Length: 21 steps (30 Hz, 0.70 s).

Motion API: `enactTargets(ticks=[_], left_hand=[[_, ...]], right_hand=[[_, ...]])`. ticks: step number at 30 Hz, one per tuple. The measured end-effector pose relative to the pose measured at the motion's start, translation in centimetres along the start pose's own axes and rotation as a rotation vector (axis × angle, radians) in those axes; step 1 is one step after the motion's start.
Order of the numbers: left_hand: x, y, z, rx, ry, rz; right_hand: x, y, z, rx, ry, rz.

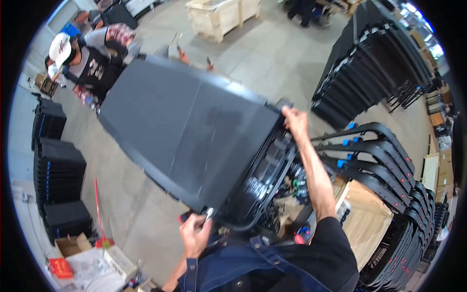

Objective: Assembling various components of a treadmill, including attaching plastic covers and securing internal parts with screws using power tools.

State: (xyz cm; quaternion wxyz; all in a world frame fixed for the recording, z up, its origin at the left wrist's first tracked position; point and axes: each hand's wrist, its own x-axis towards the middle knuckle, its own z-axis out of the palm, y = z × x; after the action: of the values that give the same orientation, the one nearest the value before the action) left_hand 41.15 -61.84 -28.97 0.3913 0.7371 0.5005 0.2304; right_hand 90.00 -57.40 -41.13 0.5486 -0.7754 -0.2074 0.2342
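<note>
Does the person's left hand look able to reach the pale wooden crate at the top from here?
Probably not: the left hand is at the near edge of the large dark panel, which lies between it and the pale wooden crate beyond.

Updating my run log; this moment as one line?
dark panel; left hand: at near corner; right hand: at right corner; co-worker: at far end

Stacked black panels (369, 61), nested curved frames (396, 141) and a wooden crate (219, 20) mark a workshop.
</note>
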Motion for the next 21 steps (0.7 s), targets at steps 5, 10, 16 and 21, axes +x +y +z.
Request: enactTargets(ticks=[5,10,16,21], left_hand=[[0.7,-1.2,3.3,0.109,-0.152,-0.019],[0.4,-1.7,3.2,0.174,-0.231,-0.144],[-0.4,-3.7,3.2,0.091,-0.135,-0.117],[1.1,-3.1,2.8,0.399,-0.209,-0.016]], right_hand=[[-0.3,-1.7,-1.6,-0.104,0.028,-0.09],[-0.1,-1.7,-0.8,-0.144,-0.022,-0.062],[-3.7,0.8,-1.5,0.035,0.23,-0.266],[-20.3,5.3,-0.3,0.237,0.459,-0.061]])
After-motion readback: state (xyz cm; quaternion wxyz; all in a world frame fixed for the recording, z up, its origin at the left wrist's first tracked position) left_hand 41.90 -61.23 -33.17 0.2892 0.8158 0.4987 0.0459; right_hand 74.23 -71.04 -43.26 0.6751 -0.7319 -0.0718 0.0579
